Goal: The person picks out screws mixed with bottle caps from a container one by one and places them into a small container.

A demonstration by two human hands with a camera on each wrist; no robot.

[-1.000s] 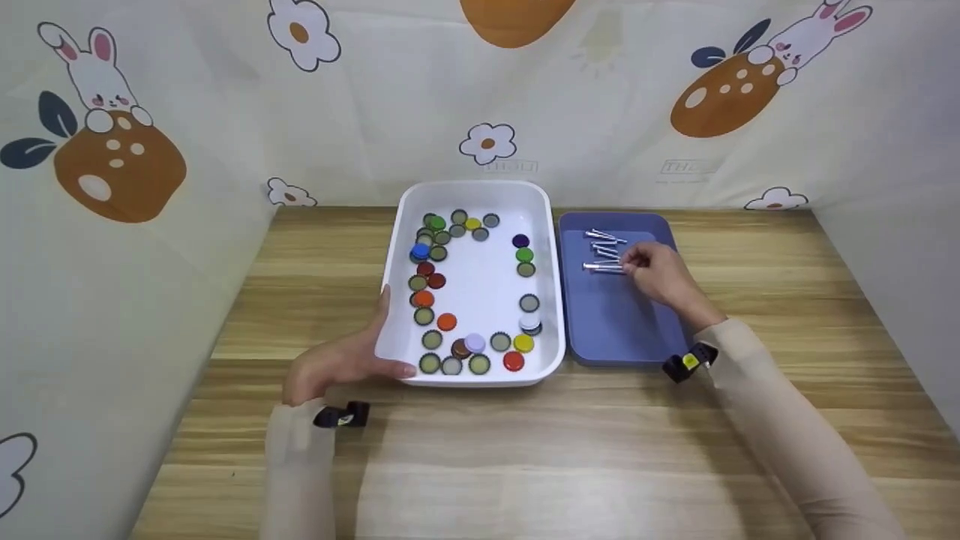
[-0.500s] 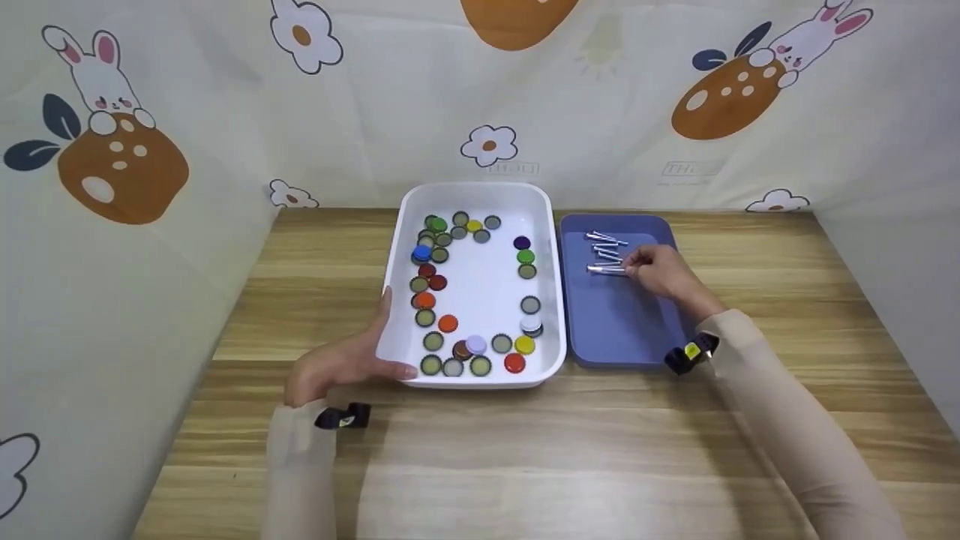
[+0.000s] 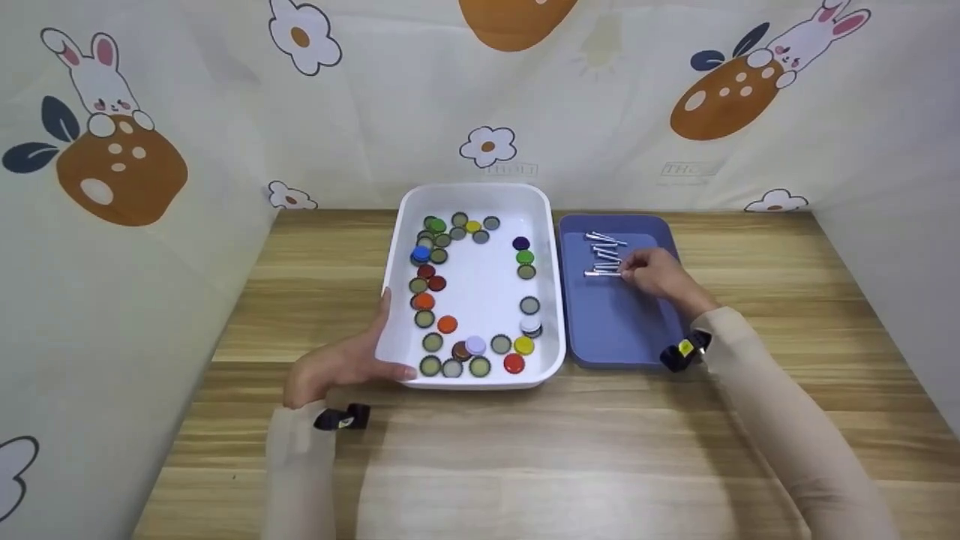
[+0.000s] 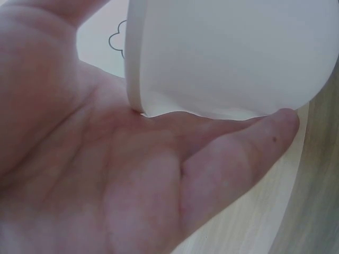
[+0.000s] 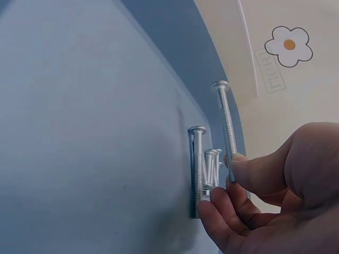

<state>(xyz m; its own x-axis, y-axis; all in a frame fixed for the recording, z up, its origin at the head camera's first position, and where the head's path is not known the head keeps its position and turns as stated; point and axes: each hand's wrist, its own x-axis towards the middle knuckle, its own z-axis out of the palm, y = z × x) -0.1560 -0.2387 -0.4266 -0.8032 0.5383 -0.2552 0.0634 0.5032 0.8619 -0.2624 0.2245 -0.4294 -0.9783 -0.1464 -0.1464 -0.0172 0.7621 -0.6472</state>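
My left hand (image 3: 345,364) grips the front left corner of a white plastic bin (image 3: 484,384), thumb on the front rim and fingers along the left side. The left wrist view shows the palm and a finger against the bin's underside (image 4: 233,58). Many bottle caps (image 3: 447,324) lie inside, some face down, some showing coloured tops. My right hand (image 3: 660,277) is over the blue tray (image 3: 615,337) and pinches a silver bolt (image 5: 225,119) near its threaded end, between thumb and fingers. Several more bolts (image 5: 198,169) lie in the tray beside the fingertips.
The bin and the tray stand side by side on a wood-grain table (image 3: 510,465), close to a printed cloth backdrop (image 3: 360,135). Cloth also hangs at both sides. Each wrist wears a small black camera (image 3: 343,417).
My right hand has shifted slightly toward the front of the tray with the bolt, which now lies apart from the one behind it. The left hand keeps its place on the bin.
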